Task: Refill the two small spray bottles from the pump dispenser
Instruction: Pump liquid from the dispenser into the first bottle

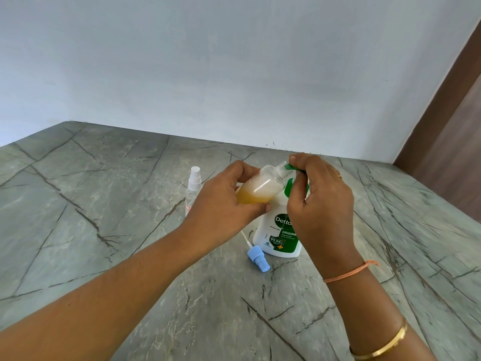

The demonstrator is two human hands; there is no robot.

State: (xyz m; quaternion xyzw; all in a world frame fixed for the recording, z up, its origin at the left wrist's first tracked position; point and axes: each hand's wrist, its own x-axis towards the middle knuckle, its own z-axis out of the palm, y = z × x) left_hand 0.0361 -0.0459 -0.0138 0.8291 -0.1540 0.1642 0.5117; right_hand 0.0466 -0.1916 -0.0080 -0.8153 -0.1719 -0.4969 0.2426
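Observation:
My left hand (223, 201) grips a small clear spray bottle (263, 187), uncapped and tilted, part full of amber liquid with foam above it. Its open neck meets the green pump nozzle of the white pump dispenser (276, 230), which stands upright on the table. My right hand (320, 201) is closed over the green pump head, hiding most of it. The blue spray cap (258, 257) with its white dip tube lies on the table just left of the dispenser's base. A second small clear spray bottle (193, 188) with a white spray top stands upright behind my left hand.
Everything rests on a grey marble-patterned table (130, 204) set against a pale blue wall (234, 74). A brown wooden door or panel (455, 152) rises at the far right beyond the table corner.

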